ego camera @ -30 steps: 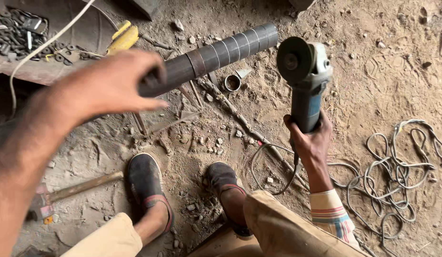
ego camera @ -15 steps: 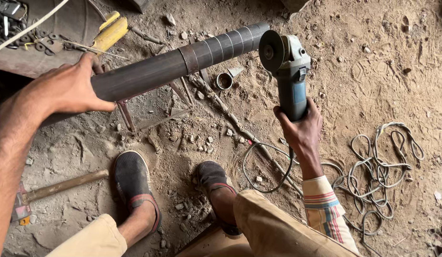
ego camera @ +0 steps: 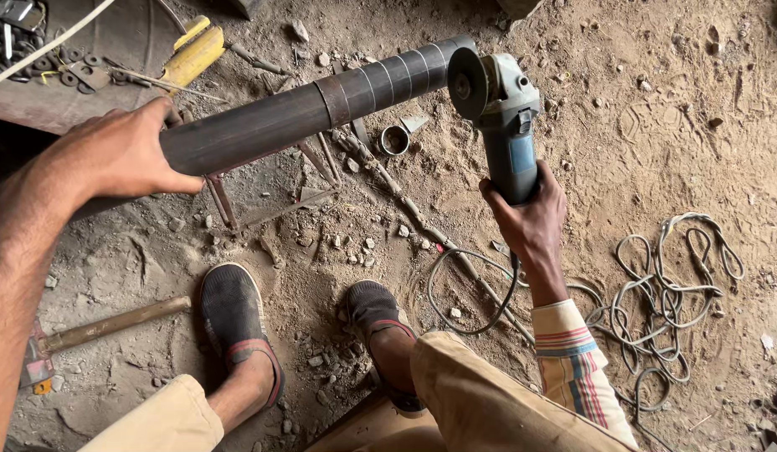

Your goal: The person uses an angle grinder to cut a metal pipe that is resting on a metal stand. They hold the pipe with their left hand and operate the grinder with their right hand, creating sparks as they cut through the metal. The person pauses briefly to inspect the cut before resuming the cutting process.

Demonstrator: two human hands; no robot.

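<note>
- Under the left hand (ego camera: 125, 155) lies a long dark pipe (ego camera: 305, 113). The hand is wrapped round its near part and holds it tight.
- Up past the right hand (ego camera: 527, 213) is a blue grinder (ego camera: 497, 100). That hand is closed round the grinder's handle.
- A second ago the grinder's round disc was a bit away from the pipe's far end. Now the disc sits right at that end, touching it or very close.
- I think the cutting is about to start, for I see no sparks.
- Below the hands are two dark shoes on the dirt floor (ego camera: 673, 125).
- Beside the left arm lies a hammer (ego camera: 104, 326), and a small metal ring (ego camera: 394, 140) lies under the pipe.
</note>
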